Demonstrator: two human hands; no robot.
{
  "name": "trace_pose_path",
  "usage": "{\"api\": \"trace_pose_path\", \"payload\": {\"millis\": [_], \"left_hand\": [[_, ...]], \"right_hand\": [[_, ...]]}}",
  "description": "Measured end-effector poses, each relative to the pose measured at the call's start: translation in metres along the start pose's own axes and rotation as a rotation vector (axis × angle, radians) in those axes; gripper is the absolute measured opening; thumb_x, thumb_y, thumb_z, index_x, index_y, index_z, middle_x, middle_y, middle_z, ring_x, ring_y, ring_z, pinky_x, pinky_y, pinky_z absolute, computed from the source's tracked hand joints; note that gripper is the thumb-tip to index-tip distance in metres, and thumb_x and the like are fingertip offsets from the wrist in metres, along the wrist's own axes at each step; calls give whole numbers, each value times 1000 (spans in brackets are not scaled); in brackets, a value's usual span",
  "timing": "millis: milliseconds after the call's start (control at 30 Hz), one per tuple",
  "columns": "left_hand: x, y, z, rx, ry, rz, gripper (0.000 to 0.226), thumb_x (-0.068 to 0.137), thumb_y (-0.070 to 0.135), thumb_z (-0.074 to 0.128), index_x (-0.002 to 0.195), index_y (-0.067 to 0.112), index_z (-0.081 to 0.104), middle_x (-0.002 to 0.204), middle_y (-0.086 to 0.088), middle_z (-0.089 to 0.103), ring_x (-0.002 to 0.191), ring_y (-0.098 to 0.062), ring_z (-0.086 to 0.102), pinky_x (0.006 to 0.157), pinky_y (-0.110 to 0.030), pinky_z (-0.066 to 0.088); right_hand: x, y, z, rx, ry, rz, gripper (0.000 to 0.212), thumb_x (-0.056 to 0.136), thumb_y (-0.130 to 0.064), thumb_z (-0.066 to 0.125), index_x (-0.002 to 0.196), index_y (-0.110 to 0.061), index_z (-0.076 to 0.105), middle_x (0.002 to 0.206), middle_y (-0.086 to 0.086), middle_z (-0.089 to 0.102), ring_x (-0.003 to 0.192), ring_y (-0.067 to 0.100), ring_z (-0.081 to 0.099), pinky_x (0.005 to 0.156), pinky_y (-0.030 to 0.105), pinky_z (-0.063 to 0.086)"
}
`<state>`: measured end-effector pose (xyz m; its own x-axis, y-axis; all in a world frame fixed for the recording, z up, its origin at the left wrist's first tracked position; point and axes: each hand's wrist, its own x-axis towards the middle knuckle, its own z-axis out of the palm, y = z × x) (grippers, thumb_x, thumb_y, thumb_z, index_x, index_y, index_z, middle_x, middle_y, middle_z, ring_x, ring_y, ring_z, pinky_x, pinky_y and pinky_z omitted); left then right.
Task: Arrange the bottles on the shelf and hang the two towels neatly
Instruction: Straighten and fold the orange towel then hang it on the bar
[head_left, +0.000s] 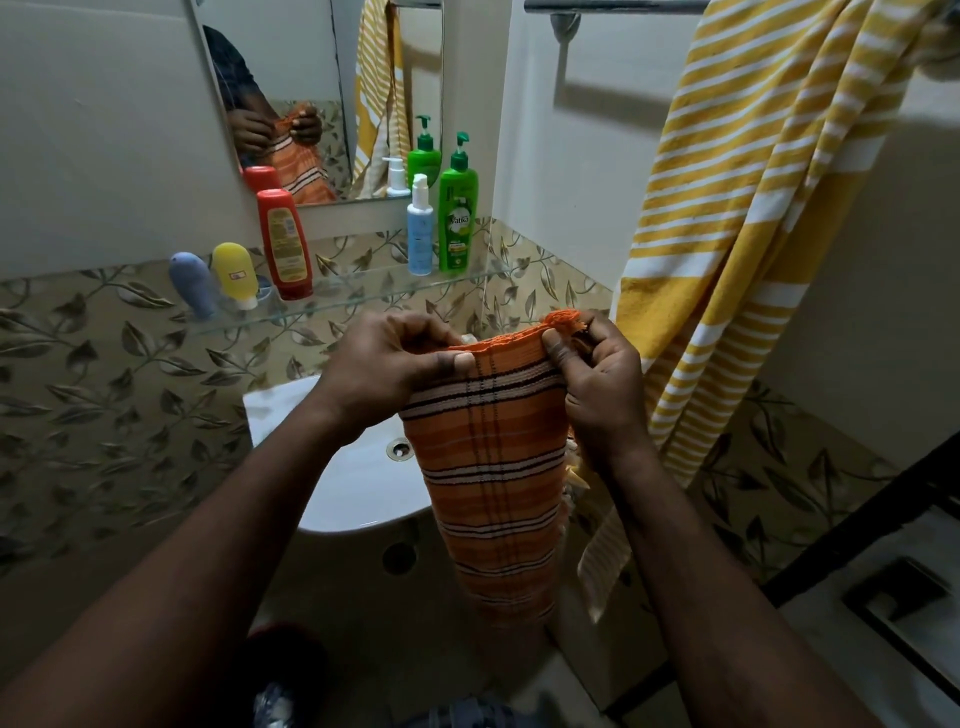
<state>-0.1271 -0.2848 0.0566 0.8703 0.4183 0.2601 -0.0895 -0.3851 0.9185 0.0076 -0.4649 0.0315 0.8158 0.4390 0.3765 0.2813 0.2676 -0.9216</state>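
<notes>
An orange towel (493, 467) with dark and white stripes hangs down over the sink. My left hand (384, 369) pinches its top edge on the left; my right hand (597, 374) grips the top right corner. A yellow-and-white striped towel (748, 218) hangs bunched from the chrome rail (613, 6) at the upper right. On the glass shelf (358, 291) stand a blue-grey tube (193, 285), a yellow tube (236, 274), a red bottle (284, 244), a light blue pump bottle (420, 228) and a green pump bottle (458, 208).
A white sink (358, 467) sits below the shelf. A mirror (311, 78) hangs above it, reflecting the hands and both towels. Leaf-patterned tiles cover the lower walls. A dark frame (904, 597) stands at the lower right.
</notes>
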Motion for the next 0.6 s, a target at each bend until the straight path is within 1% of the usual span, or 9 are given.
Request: {"api": "trace_pose_path", "payload": {"millis": [67, 133, 167, 233, 300, 367, 467, 533, 600], "left_hand": [[-2, 1, 0, -32, 24, -1, 28, 78, 27, 83, 98, 8, 77, 89, -8, 80, 80, -23, 78, 63, -32, 62], [-2, 2, -2, 23, 34, 15, 19, 82, 22, 84, 97, 15, 77, 94, -9, 77, 84, -26, 76, 68, -42, 65], [-1, 2, -3, 73, 23, 22, 15, 84, 20, 84, 97, 20, 76, 98, -8, 76, 87, -27, 74, 71, -47, 66], [3, 7, -3, 133, -41, 1, 17, 85, 20, 83, 99, 26, 74, 100, -2, 75, 92, -29, 72, 77, -52, 65], [7, 15, 2, 167, -112, -16, 20, 85, 29, 84, 101, 29, 72, 100, 1, 76, 93, -25, 73, 79, -52, 65], [11, 22, 10, 214, -124, 6, 21, 85, 33, 84, 100, 28, 71, 96, 2, 77, 91, -18, 75, 79, -49, 65], [16, 28, 16, 272, -51, 51, 18, 83, 26, 86, 95, 25, 72, 90, 5, 78, 84, -8, 75, 78, -43, 66], [17, 27, 16, 260, -2, 76, 19, 80, 21, 88, 92, 23, 74, 87, 5, 78, 81, -8, 76, 78, -43, 66], [16, 25, 18, 272, 30, 106, 19, 79, 21, 89, 91, 25, 74, 85, 6, 78, 80, -7, 75, 76, -43, 66]], "right_hand": [[0, -3, -2, 7, -5, -10, 13, 100, -3, 66, 111, -10, 69, 101, 6, 76, 95, 16, 74, 83, 30, 60], [1, -5, -2, -3, -24, -24, 15, 99, -3, 66, 113, -7, 68, 103, 8, 76, 98, 17, 74, 84, 29, 60], [1, -5, -1, -9, -25, -30, 15, 99, -3, 67, 114, -6, 68, 103, 7, 76, 99, 18, 74, 84, 29, 60], [3, -4, -2, -16, -9, -37, 17, 99, -4, 68, 115, -5, 68, 104, 7, 75, 100, 18, 73, 84, 29, 60], [3, -3, -4, -17, 10, -44, 17, 99, -3, 68, 115, -6, 68, 104, 6, 74, 98, 16, 72, 82, 28, 60], [3, -4, -7, -19, 14, -48, 17, 98, -4, 68, 115, -8, 67, 104, 5, 73, 97, 15, 72, 81, 28, 60], [2, -6, -7, -19, 3, -50, 17, 98, -4, 69, 114, -10, 67, 104, 6, 73, 96, 15, 71, 80, 30, 61], [2, -7, -9, -24, -11, -46, 17, 98, -3, 69, 113, -10, 68, 103, 6, 74, 97, 16, 72, 83, 33, 62], [2, -9, -10, -20, -16, -43, 17, 98, 0, 67, 113, -8, 69, 101, 4, 75, 96, 15, 73, 84, 32, 62]]}}
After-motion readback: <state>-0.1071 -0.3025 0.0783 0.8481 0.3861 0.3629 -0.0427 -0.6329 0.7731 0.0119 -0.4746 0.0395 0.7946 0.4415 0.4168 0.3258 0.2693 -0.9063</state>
